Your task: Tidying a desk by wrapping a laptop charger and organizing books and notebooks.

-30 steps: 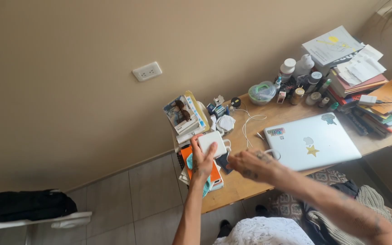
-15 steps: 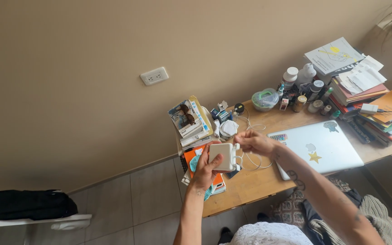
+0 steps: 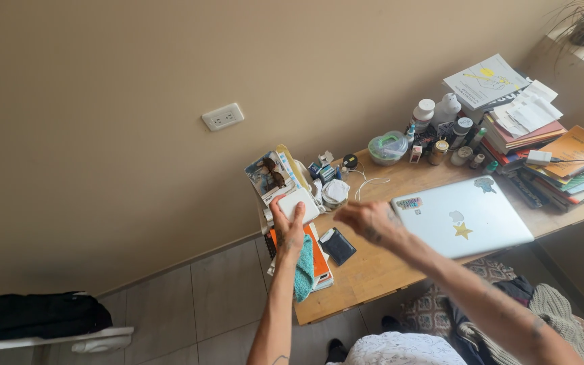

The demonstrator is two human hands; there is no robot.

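My desk [image 3: 373,270] is crowded. A closed silver laptop [image 3: 464,216] with stickers lies near the front edge toward the right end. Behind it, along the back edge by the wall, stand pill bottles and small jars [image 3: 441,135], with a clear lidded bowl [image 3: 386,147] just beside them. At the right end, stacked books and papers [image 3: 542,142] pile high. At the left end a stack of magazines [image 3: 275,177] leans near the back corner, and an orange book [image 3: 318,255] lies at the left front edge with a teal cloth [image 3: 303,269] draped over it. A dark wallet [image 3: 338,245] rests just beside the orange book. A thin white cable [image 3: 366,184] loops loosely across the wood between the magazines and the bowl.

My left hand [image 3: 288,226] is raised over the left end of the desk, fingers wrapped around a white power adapter [image 3: 297,205], which sits in front of the magazines and above the orange book. My right hand [image 3: 366,220] hovers just right of it, over the wallet and the laptop's left edge. It is blurred, fingers loosely curled; whether it pinches the cable I cannot tell.
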